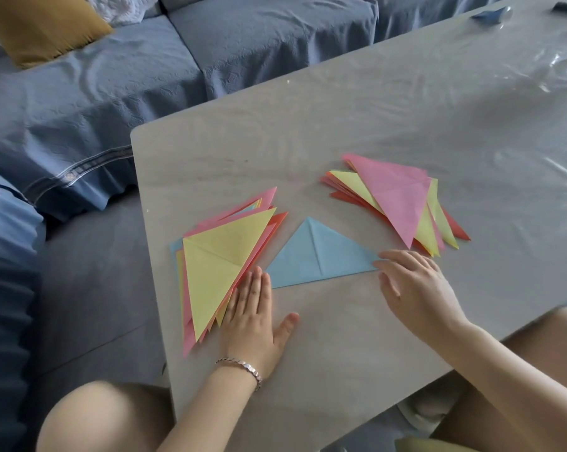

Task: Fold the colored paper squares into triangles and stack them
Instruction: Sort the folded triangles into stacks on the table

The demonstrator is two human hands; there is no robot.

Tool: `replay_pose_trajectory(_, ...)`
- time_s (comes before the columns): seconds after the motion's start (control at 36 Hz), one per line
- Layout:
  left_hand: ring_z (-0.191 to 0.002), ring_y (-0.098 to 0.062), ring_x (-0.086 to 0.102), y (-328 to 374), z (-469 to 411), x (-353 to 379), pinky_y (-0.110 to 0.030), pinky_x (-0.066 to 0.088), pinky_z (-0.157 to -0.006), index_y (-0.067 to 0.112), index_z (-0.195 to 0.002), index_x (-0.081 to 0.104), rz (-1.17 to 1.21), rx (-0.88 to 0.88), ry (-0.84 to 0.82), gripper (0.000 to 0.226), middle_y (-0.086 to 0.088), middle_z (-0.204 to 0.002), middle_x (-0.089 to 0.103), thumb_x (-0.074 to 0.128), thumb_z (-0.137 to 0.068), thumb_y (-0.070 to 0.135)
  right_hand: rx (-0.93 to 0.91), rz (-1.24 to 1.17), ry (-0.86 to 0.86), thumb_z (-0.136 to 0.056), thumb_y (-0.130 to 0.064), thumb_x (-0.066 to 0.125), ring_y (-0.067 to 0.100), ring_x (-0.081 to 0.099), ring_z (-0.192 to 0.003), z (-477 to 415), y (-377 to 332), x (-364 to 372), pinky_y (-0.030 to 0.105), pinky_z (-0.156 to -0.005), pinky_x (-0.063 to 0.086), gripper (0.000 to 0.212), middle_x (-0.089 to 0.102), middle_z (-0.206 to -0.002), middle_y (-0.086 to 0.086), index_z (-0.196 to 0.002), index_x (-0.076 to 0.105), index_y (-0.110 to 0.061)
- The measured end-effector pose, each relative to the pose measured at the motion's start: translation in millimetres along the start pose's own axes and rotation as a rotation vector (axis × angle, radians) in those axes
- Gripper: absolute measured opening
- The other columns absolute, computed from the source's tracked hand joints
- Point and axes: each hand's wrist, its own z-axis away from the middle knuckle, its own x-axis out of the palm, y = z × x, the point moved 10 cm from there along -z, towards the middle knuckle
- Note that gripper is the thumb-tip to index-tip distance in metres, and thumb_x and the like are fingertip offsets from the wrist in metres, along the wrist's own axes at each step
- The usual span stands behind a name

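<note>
Living room, grey table by blue sofa.
Blue quilted sofa (96, 102) far left, mustard cushion (37, 24) on it; grey table (341, 109) under glossy clear plastic cover (553, 76), daylight glare far right.

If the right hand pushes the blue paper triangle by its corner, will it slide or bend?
Likely slides: the blue paper triangle lies flat on the glossy table. Being thin, its corner at the right hand may buckle.

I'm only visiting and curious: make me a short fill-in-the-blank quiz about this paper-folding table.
1. The lone triangle that the right hand touches is ___.
2. The top sheet of the left pile is ___.
3. The top sheet of the right pile is ___.
4. The bracelet sits on the ___ wrist.
Missing words: blue, yellow, pink, left.
</note>
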Motion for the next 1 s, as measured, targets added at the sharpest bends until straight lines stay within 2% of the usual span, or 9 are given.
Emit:
replay_pose_trajectory(0.08, -0.142, -0.018, 0.008, 1, 0, -13, -0.03, 0.012, -0.112, 0.009, -0.145, 0.003, -0.014, -0.002, 0.075, 0.099, -0.007, -0.153, -0.006, -0.016, -0.072, 0.072, 0.052, -0.05, -0.151, -0.078, -0.014, 0.072, 0.032, 0.057, -0.106, -21, -11, 14, 0.039, -0.089, 0.044, 0.036, 0.06, -0.111, 0.008, -0.112, 0.064, -0.009)
replay_pose_trajectory(0.14, -0.108, -0.026, 0.062, 10, 5, -38, -0.032, 0.05, -0.084, 0.007, -0.111, 0.065, 0.061, 0.071, 0.225, 0.062, -0.015, -0.133, 0.052, 0.027, -0.084, 0.048, 0.171, -0.024, -0.32, -0.082, -0.034, 0.067, 0.028, 0.041, -0.121, -34, -9, 30, 0.036, -0.099, 0.034, 0.058, 0.047, -0.126, 0.008, -0.133, 0.046, -0.017)
replay_pose_trajectory(0.17, -0.087, -0.025, 0.069, 14, 8, -53, -0.03, 0.054, -0.069, 0.009, -0.087, 0.071, 0.106, 0.109, 0.325, 0.044, -0.013, -0.118, 0.063, 0.037, -0.083, 0.037, 0.225, 0.013, -0.394, -0.081, -0.043, 0.066, 0.028, 0.035, -0.125, -39, -5, 37, 0.035, -0.1, 0.031, 0.068, 0.042, -0.13, 0.008, -0.138, 0.037, -0.02)
replay_pose_trajectory(0.28, -0.078, -0.026, 0.068, 3, 10, -97, -0.033, 0.054, -0.067, 0.005, -0.081, 0.071, 0.169, 0.108, 0.569, 0.014, -0.012, -0.099, 0.069, 0.061, -0.075, 0.013, 0.314, 0.11, -0.547, -0.071, -0.053, 0.071, 0.029, 0.036, -0.123, -55, -3, 50, 0.036, -0.096, 0.034, 0.085, 0.043, -0.127, 0.011, -0.139, 0.031, -0.021)
replay_pose_trajectory(0.36, -0.099, -0.036, 0.063, -28, -5, -93, -0.044, 0.05, -0.081, 0.001, -0.102, 0.067, 0.135, -0.069, 0.504, 0.034, -0.021, -0.116, 0.061, 0.075, -0.071, 0.011, 0.371, 0.099, -0.598, -0.068, -0.053, 0.074, 0.029, 0.042, -0.115, -57, 2, 57, 0.035, -0.083, 0.038, 0.08, 0.05, -0.119, 0.009, -0.132, 0.039, -0.02)
replay_pose_trajectory(0.53, -0.14, -0.023, 0.019, -61, -22, -65, -0.037, 0.019, -0.112, 0.011, -0.142, 0.028, 0.104, -0.286, 0.264, 0.06, -0.011, -0.153, 0.018, 0.047, -0.092, 0.038, 0.387, -0.037, -0.566, -0.068, -0.043, 0.077, 0.025, 0.051, -0.093, -49, 4, 56, 0.028, -0.067, 0.037, 0.057, 0.049, -0.109, 0.007, -0.111, 0.051, -0.016)
replay_pose_trajectory(0.69, -0.135, -0.021, 0.031, -61, -23, -57, -0.033, 0.025, -0.107, 0.011, -0.139, 0.033, 0.095, -0.247, 0.245, 0.052, -0.005, -0.146, 0.036, 0.04, -0.095, 0.037, 0.314, -0.437, -0.254, -0.081, -0.015, 0.069, 0.022, 0.057, -0.065, -39, 9, 30, 0.032, -0.056, 0.044, 0.02, 0.057, -0.079, 0.003, -0.085, 0.05, -0.014)
replay_pose_trajectory(0.86, -0.128, -0.018, 0.042, -62, -23, -60, -0.03, 0.034, -0.099, 0.016, -0.137, 0.039, 0.136, -0.238, 0.225, 0.045, 0.001, -0.142, 0.043, 0.037, -0.096, 0.037, 0.511, -0.85, 0.183, -0.081, 0.001, 0.066, 0.003, 0.057, -0.04, -49, 46, -20, 0.017, -0.036, 0.042, 0.037, 0.06, -0.078, 0.001, -0.104, 0.043, -0.017)
replay_pose_trajectory(1.0, -0.071, -0.031, 0.05, -61, -15, -74, -0.028, 0.031, -0.058, 0.012, -0.103, 0.056, 0.142, -0.281, 0.301, 0.024, -0.009, -0.089, 0.064, 0.035, -0.098, 0.023, 0.704, -0.785, 0.233, -0.082, -0.017, 0.067, 0.015, 0.066, -0.054, -58, 80, -26, 0.036, -0.055, 0.053, 0.054, 0.064, -0.102, 0.01, -0.126, 0.036, -0.022)
